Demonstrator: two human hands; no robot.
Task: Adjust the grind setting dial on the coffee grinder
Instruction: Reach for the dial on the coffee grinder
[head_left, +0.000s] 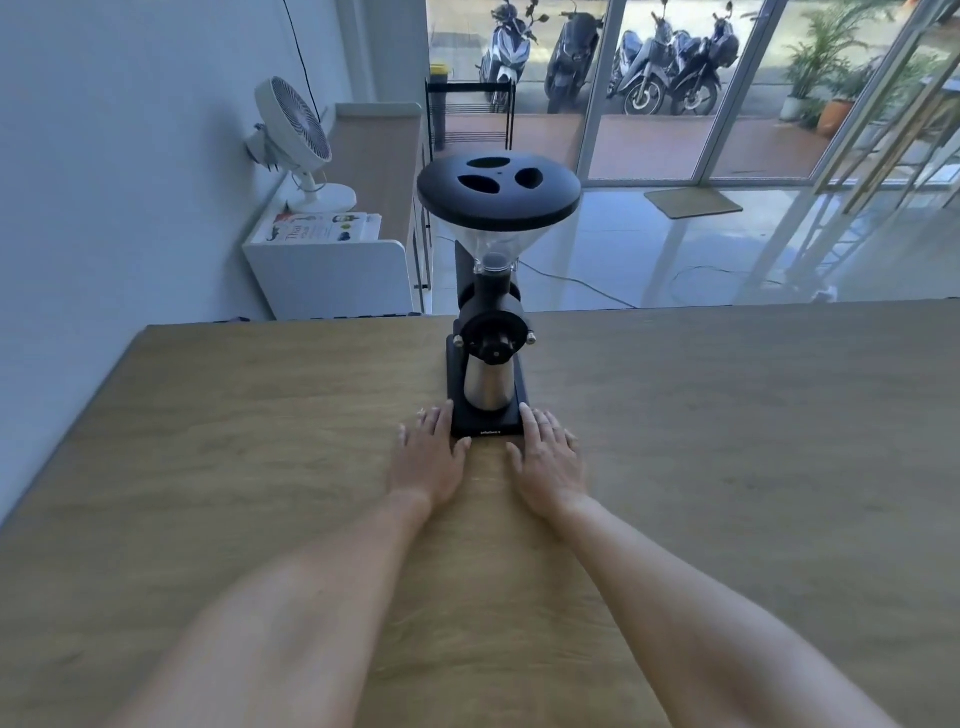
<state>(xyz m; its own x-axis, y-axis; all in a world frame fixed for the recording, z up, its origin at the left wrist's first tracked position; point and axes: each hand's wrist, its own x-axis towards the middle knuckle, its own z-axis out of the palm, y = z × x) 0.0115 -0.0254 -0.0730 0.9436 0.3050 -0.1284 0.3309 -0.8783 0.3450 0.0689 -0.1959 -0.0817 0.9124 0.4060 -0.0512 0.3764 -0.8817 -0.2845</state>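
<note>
A black coffee grinder (493, 312) stands upright near the far edge of a wooden table (208, 441). It has a clear hopper with a black lid (497, 189). The round grind setting dial (493, 345) faces me on its front, above a steel cup (488, 387) on the black base (485, 428). My left hand (428, 457) lies flat on the table, fingers touching the base's left side. My right hand (545, 457) lies flat against the base's right side. Neither hand holds anything, and both are below the dial.
Beyond the table's far left corner stands a white cabinet (332, 270) with a white fan (296, 135) and papers on it. A cable (571, 280) runs across the tiled floor behind the grinder. Glass doors with parked scooters (660, 57) outside fill the background.
</note>
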